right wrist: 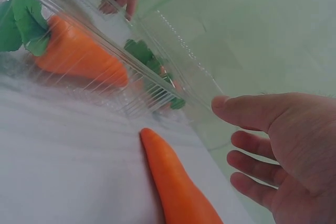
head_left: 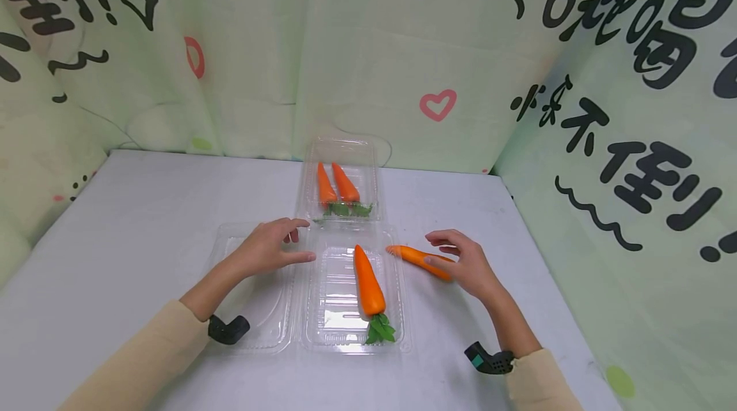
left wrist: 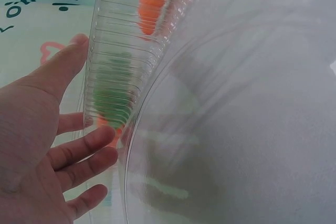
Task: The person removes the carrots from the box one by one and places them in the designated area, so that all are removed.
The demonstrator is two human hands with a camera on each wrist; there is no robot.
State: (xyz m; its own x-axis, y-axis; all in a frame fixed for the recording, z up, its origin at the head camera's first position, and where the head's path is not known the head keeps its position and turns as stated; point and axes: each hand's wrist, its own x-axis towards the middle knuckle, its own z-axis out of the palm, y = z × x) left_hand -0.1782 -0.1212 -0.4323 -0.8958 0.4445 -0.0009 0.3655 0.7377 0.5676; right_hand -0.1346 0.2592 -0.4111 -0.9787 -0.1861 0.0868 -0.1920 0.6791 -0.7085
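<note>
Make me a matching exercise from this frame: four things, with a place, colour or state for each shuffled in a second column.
1. Carrot pair
2. Near clamshell lid
3. Right hand
4. Curtain

A. Mostly pale green
B. Nearest the loose carrot
C. Inside the far container
D. Folded open, left of its tray

Pairs: 1-C, 2-D, 3-B, 4-A

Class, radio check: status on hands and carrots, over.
Left hand empty near front box; right hand empty near loose carrot. One leafy carrot in front box, two carrots in rear box. Front lid open, nothing visibly in the way.
</note>
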